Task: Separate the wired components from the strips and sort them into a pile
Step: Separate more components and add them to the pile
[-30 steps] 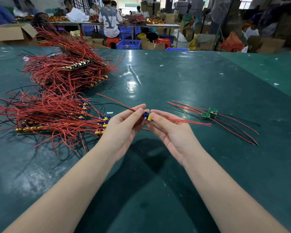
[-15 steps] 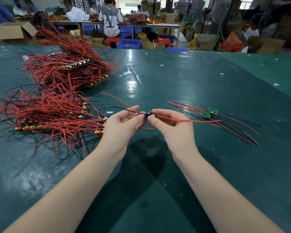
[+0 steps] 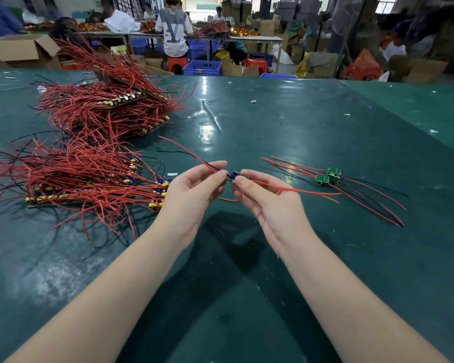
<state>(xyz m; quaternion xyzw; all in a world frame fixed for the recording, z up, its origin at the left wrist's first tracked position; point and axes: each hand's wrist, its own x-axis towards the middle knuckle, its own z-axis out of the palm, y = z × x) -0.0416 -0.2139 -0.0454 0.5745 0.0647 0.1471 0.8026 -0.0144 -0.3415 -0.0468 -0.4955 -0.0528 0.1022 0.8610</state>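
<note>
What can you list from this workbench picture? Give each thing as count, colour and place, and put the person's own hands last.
Held component: one, small green board with blue part and red and black wires, pinched between both hands above the table.
Sorted pile: about three small green boards with red and black wires, on the table to the right.
Near strips: a tangled heap, red and black wires with yellow and blue parts, on the left.
Far strips: a stacked heap, mostly red wires, further back on the left.
Table: one, dark green, shiny.
Cardboard box: one, brown, open, back left.
Blue crate: one, beyond the table.
Left hand: pinching the wires.
Right hand: pinching the board.
</note>
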